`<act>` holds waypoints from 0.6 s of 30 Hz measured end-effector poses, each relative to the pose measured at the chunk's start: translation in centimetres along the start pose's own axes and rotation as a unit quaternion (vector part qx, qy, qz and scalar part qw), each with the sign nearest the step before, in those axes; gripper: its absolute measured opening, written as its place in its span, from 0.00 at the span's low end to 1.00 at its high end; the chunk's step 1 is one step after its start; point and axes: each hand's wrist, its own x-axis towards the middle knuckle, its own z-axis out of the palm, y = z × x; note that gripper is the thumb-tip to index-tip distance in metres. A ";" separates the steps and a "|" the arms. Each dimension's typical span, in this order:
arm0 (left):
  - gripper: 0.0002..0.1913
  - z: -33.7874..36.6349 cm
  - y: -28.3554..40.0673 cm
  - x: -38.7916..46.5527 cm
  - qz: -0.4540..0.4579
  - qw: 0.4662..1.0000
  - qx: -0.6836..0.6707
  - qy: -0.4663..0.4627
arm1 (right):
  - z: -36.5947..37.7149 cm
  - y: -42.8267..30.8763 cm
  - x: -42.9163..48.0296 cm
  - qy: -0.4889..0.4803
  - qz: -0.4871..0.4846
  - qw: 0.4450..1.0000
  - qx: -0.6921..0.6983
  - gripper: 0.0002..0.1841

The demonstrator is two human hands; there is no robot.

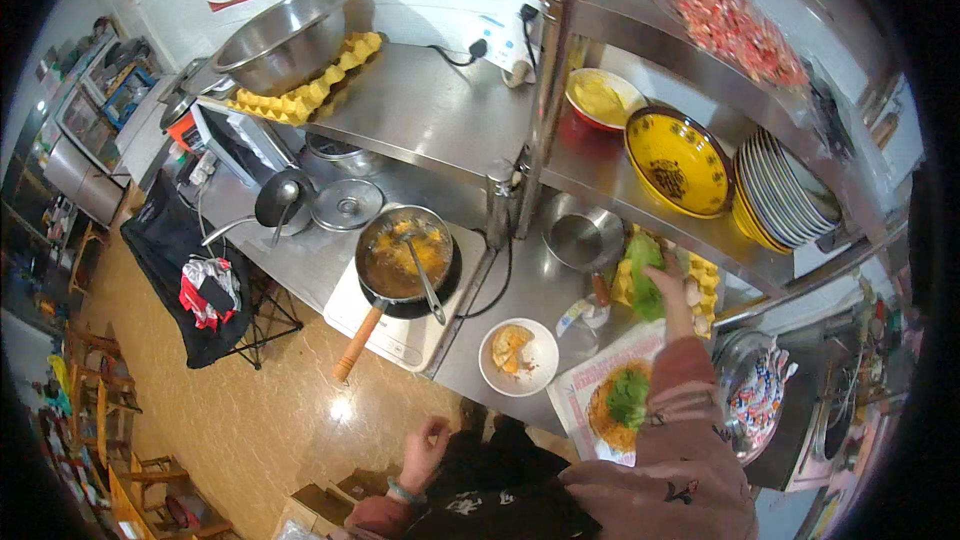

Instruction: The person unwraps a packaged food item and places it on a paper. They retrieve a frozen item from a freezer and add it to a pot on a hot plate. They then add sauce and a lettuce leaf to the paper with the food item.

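Note:
My right hand (669,285) reaches over a yellow egg tray (701,277), at the edge of a green lettuce leaf (645,274). Its fingertips are too blurred to show whether they grip the leaf or only touch it. Below that forearm, a flat orange-brown pancake (600,409) with a lettuce leaf on top lies on printed paper (574,382). My left hand (427,450) hangs low before my apron, loosely curled with nothing in it. A white bowl (519,384) holds a folded piece of fried egg (510,345).
A wooden-handled pan (405,285) of bubbling oil with a metal spoon (424,277) stands on a white induction cooker (397,341). A small saucepan (583,236) is behind the bowl. Steel shelves (435,112) overhang the counter, bearing yellow bowls (679,161) and stacked plates (784,187).

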 end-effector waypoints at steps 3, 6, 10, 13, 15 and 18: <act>0.09 -0.4 -1.1 -1.4 -0.078 0.997 -0.015 0.004 | -4.8 0.0 -7.0 -0.014 -0.350 0.932 -0.095 0.16; 0.11 -1.3 -2.6 -2.7 -0.047 0.999 0.019 -0.001 | -2.6 -6.3 -12.1 -0.083 -0.283 0.952 0.085 0.18; 0.14 -4.2 -5.5 -3.5 -0.068 0.997 0.026 -0.012 | 6.9 -16.1 -19.5 -0.242 -0.107 0.907 0.327 0.21; 0.13 -8.9 -9.0 -4.4 -0.066 0.997 0.024 -0.041 | 14.3 -22.3 -25.5 -0.383 -0.069 0.850 0.354 0.24; 0.15 -12.1 -12.0 -4.6 -0.128 0.978 0.122 -0.108 | 18.9 -25.3 -28.9 -0.470 -0.048 0.806 0.358 0.26; 0.15 -19.7 -16.6 -7.0 -0.084 0.993 0.081 -0.033 | 25.7 -30.2 -34.8 -0.567 -0.025 0.743 0.356 0.29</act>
